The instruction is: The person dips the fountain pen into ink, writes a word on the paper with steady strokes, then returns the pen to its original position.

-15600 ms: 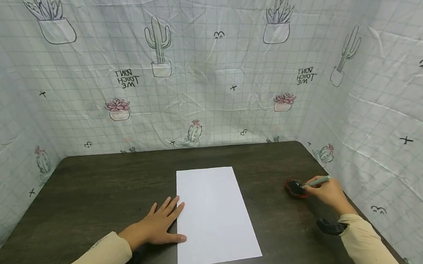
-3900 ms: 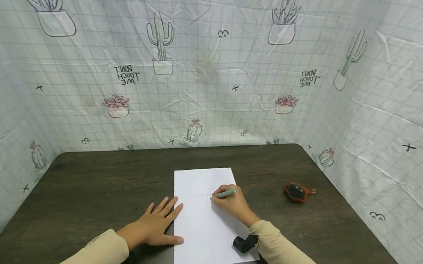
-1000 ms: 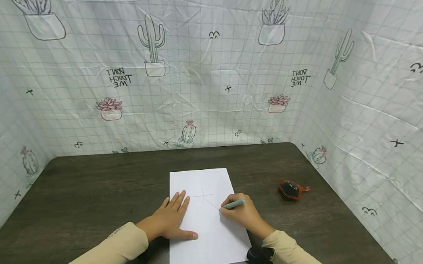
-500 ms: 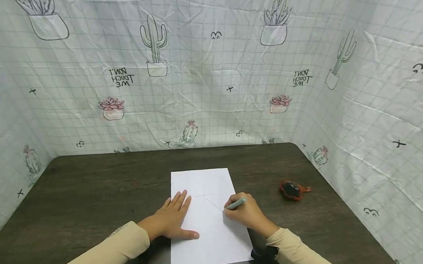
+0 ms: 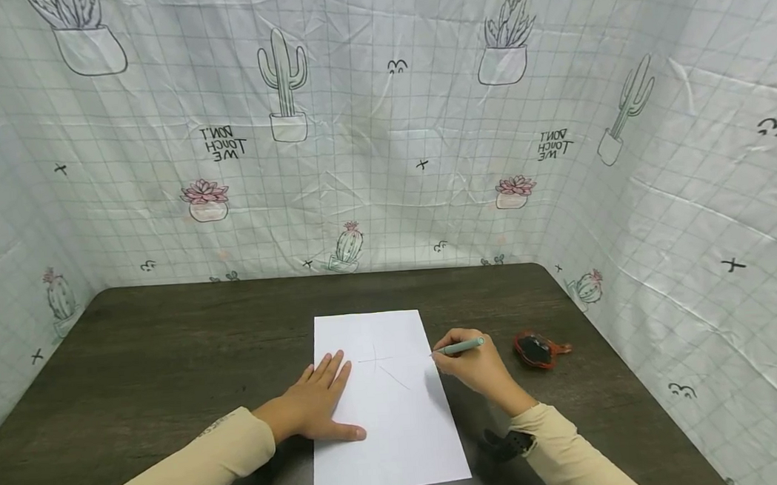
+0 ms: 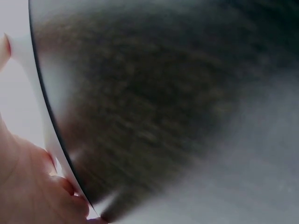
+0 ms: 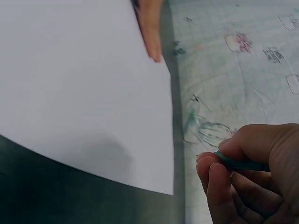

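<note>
Centrally, the paper (image 5: pixel 388 406) lies under the flat, relaxed left hand (image 5: pixel 318 406); the right hand (image 5: pixel 479 367) grips a pen (image 5: pixel 460 347) at its right edge.

dark wood table (image 5: pixel 168 345) | cactus-print grid cloth walls (image 5: pixel 383 161) | even light

Backdrop cloth (image 5: pixel 383 146): "DON'T TOUCH ME" printed twice (mirrored), left + right. No other legible txt.

Left hand (image 5: pixel 318 406) lay flat, fingers spread, forearm angled in. Right hand (image 5: pixel 478 367) was raised, fingers curled in a pinch.
</note>
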Action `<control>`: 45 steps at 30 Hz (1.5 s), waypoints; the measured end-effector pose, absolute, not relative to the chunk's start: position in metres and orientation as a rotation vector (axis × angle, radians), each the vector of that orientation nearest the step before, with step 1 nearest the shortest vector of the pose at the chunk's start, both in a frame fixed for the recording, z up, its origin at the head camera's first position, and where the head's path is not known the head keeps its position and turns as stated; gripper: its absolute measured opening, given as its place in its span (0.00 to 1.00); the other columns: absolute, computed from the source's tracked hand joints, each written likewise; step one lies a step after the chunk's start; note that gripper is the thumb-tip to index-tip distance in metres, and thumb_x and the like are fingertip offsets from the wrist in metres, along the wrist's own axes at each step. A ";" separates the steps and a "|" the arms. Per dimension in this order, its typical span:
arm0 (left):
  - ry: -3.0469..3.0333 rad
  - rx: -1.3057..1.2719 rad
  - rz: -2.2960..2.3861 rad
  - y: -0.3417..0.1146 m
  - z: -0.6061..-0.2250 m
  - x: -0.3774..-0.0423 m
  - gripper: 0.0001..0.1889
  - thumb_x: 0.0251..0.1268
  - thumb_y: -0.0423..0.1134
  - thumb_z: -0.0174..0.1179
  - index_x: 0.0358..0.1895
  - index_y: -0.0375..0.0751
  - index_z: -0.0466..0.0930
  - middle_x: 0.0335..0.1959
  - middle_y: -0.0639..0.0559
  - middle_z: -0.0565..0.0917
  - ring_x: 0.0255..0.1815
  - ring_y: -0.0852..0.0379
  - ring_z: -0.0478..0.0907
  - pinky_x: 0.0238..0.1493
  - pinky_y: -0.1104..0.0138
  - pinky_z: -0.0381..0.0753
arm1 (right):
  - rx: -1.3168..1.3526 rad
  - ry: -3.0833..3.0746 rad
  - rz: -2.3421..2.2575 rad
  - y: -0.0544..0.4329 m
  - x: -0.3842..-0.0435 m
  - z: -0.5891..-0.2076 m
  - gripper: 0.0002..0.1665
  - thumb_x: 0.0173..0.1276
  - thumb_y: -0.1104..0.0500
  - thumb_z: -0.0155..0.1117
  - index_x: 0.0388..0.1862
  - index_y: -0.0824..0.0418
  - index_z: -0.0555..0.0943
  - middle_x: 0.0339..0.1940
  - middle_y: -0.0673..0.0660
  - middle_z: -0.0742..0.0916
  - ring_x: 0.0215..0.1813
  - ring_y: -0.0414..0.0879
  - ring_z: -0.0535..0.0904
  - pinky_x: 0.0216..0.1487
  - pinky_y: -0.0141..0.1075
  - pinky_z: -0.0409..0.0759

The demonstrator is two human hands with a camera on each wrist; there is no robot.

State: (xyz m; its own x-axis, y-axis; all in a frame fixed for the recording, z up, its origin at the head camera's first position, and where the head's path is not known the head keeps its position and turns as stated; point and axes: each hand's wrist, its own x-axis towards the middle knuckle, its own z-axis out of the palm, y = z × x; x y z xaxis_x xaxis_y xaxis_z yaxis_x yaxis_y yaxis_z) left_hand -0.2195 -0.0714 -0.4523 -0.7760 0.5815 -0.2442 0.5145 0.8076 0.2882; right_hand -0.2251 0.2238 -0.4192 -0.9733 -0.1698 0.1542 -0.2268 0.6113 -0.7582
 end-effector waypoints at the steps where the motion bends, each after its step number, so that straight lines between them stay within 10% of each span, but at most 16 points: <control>1: 2.672 0.835 0.293 -0.071 -0.453 -0.219 0.60 0.50 0.77 0.53 0.77 0.37 0.45 0.78 0.39 0.41 0.78 0.41 0.37 0.73 0.45 0.44 | 0.332 -2.757 1.318 0.226 -0.227 -0.418 0.02 0.63 0.64 0.65 0.33 0.62 0.83 0.24 0.52 0.85 0.25 0.43 0.82 0.28 0.33 0.79; 36: 2.691 0.897 0.279 -0.073 -0.466 -0.223 0.62 0.49 0.81 0.47 0.77 0.38 0.43 0.78 0.41 0.39 0.78 0.43 0.36 0.73 0.45 0.43 | 0.232 -2.623 0.963 0.356 -0.227 -0.403 0.13 0.67 0.62 0.64 0.48 0.67 0.82 0.33 0.62 0.89 0.30 0.44 0.86 0.29 0.30 0.81; 45: 2.687 0.875 0.279 -0.073 -0.458 -0.221 0.60 0.50 0.79 0.49 0.77 0.38 0.44 0.78 0.41 0.41 0.78 0.43 0.38 0.73 0.46 0.45 | 0.262 -2.444 1.925 0.377 -0.228 -0.405 0.26 0.76 0.65 0.50 0.72 0.62 0.65 0.54 0.49 0.84 0.51 0.37 0.83 0.47 0.33 0.81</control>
